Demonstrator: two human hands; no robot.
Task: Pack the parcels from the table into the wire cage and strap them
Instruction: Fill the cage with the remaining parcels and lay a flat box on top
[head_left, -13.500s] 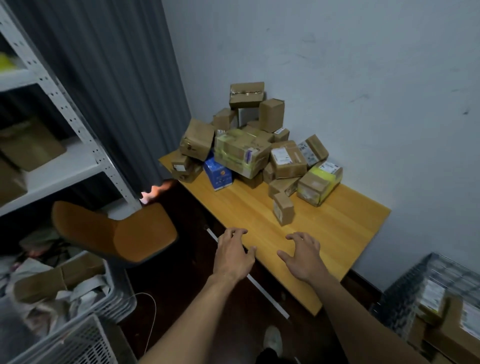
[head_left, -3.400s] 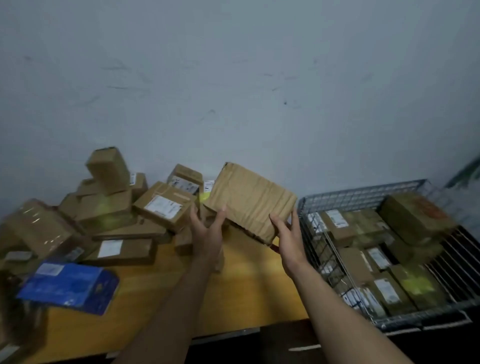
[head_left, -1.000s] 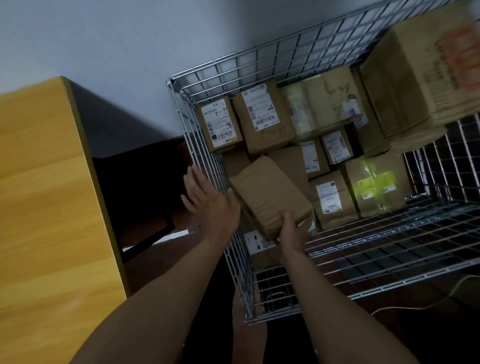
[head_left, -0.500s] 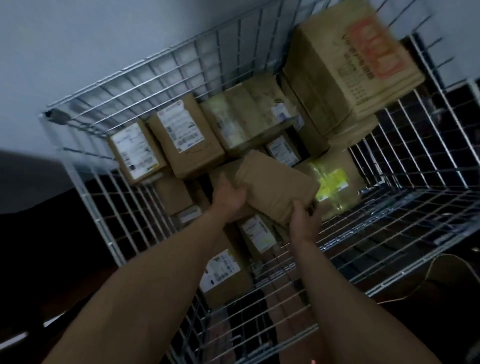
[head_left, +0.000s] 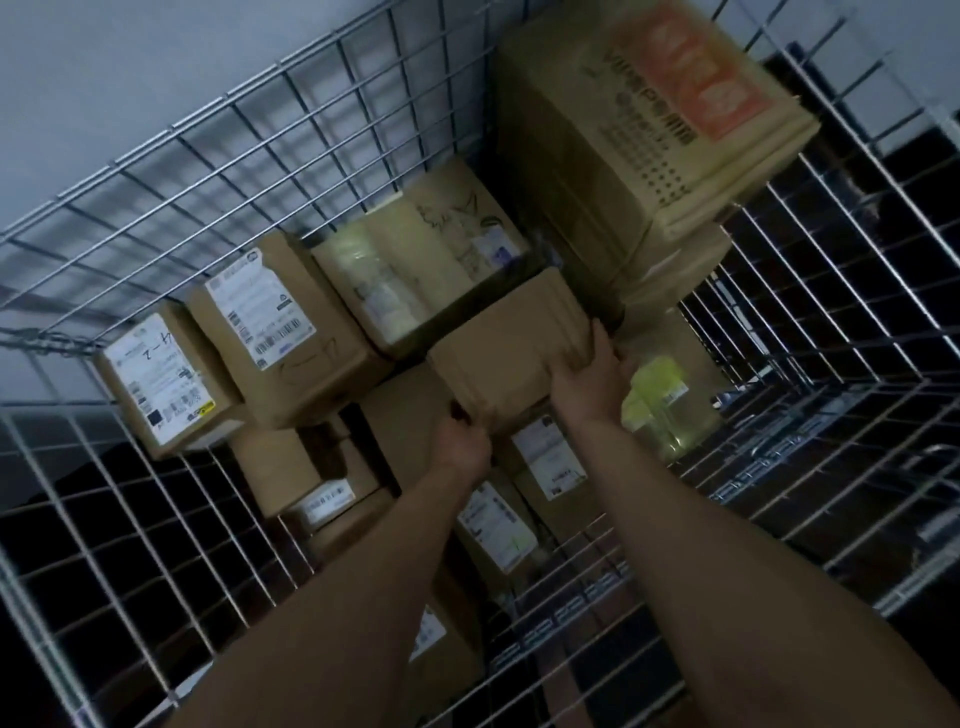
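At the left of the wire cage (head_left: 156, 150), a white-labelled parcel (head_left: 161, 384) stands against the far mesh, with more parcels lower down and nearer. In the middle, the left grip (head_left: 462, 441) curls round the near left corner of a plain brown parcel (head_left: 509, 348), and the right grip (head_left: 592, 374) clasps its near right edge. This parcel lies tilted on top of the stack inside the cage, apparently being set down and not yet let go. Farther right, a large printed carton (head_left: 649, 119) rises in the far corner, and the cage floor beyond looks bare. Packing seems well under way, with room left. The worktop is out of view, so I cannot tell how many parcels remain. No strap shows, so strapping looks undone.
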